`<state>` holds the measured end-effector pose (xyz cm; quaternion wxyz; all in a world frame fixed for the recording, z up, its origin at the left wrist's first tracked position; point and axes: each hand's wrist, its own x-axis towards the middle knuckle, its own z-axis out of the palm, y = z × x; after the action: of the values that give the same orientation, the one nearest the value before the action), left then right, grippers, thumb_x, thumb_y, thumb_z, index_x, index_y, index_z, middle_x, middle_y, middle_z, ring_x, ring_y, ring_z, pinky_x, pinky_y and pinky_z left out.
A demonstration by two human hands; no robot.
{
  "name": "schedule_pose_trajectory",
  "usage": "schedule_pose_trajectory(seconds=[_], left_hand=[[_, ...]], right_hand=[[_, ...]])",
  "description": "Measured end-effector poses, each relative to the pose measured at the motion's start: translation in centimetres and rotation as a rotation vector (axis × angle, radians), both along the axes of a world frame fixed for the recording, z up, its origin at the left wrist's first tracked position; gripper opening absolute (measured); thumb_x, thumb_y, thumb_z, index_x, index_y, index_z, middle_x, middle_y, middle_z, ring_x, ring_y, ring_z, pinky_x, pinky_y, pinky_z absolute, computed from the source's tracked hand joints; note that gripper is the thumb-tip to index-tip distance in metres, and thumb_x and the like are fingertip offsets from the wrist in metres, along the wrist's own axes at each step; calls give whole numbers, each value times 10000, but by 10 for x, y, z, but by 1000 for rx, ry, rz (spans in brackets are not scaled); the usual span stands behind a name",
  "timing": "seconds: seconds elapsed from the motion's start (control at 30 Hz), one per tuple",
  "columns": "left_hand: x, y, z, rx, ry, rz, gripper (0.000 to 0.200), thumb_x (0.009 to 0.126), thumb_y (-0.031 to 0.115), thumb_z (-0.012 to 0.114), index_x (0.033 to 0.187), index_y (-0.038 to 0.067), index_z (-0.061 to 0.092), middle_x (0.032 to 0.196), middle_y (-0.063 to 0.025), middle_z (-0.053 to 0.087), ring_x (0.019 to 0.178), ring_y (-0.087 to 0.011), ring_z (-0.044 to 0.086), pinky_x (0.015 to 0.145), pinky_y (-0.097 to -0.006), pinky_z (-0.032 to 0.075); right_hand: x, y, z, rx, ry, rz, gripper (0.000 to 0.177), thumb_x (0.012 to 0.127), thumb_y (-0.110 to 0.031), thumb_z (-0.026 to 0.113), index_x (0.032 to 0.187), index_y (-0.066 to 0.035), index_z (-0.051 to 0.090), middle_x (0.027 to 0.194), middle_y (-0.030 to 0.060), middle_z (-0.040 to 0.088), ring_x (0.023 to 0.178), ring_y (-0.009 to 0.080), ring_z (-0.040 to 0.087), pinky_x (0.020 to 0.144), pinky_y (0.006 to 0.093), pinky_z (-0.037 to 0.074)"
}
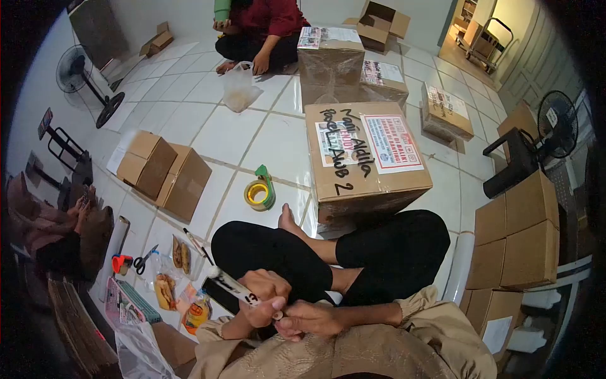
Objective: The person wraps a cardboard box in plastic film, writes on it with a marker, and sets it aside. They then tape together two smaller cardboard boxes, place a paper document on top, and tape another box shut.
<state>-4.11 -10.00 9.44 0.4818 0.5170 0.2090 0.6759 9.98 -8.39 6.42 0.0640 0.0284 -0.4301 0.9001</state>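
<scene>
My left hand (266, 292) is closed around a thick white marker (232, 285) with black print, held tilted above my lap. At its lower right end, the fingers of my right hand (312, 319) are pinched together against the marker. Whether they grip a cap or the barrel is hidden by the fingers. Beyond my crossed legs stands a large taped carton (341, 180) with black handwriting and printed labels on top. A green tape dispenser with a yellow-cored roll (259, 194) lies on the floor to its left.
Scissors (144, 260), an orange tape dispenser (121, 264) and packaged bread (165, 290) lie to the left. Brown cartons (161, 170) stand farther off, with more stacked cartons (517, 234) at right. A person in red (271, 25) sits ahead; another sits left. Fans (555, 123) stand on both sides.
</scene>
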Motion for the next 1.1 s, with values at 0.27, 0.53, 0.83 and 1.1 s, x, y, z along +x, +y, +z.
schedule_pose_trajectory(seconds=[0.27, 0.53, 0.83, 1.1], left_hand=[[-130, 77, -45, -740, 408, 611, 255, 797, 220, 621, 651, 47, 504, 527, -24, 485, 400, -99, 438, 403, -251, 361], [-316, 95, -283, -1031, 2004, 149, 491, 691, 416, 669, 853, -46, 642, 912, -250, 629, 894, -389, 612, 793, -436, 489], [-65, 223, -120, -564, 421, 291, 631, 932, 528, 297, 1354, 63, 359, 1284, -158, 474, 1132, -290, 513, 881, -414, 454], [30, 262, -72, -568, 31, 97, 644, 930, 535, 295, 1362, 59, 342, 1297, -163, 461, 1165, -284, 482, 911, -410, 431]], right_hand=[[5, 56, -2, 985, -505, -386, 340, 933, -293, 477, 979, 35, 552, 810, 130, 613, 692, 220, 593, 614, 339, 461], [122, 131, 50, 1261, -476, -1690, 275, 806, -71, 589, 1061, 21, 544, 981, 141, 605, 933, 235, 585, 847, 359, 442], [174, 293, -57, 419, -467, -1246, 662, 927, -507, 297, 1435, -97, 184, 1481, 108, 198, 1361, 234, 178, 1099, 394, 120], [183, 305, -38, -70, -359, -946, 749, 903, -601, 244, 1435, -89, 115, 1419, 179, 252, 1291, 290, 319, 1048, 442, 323]])
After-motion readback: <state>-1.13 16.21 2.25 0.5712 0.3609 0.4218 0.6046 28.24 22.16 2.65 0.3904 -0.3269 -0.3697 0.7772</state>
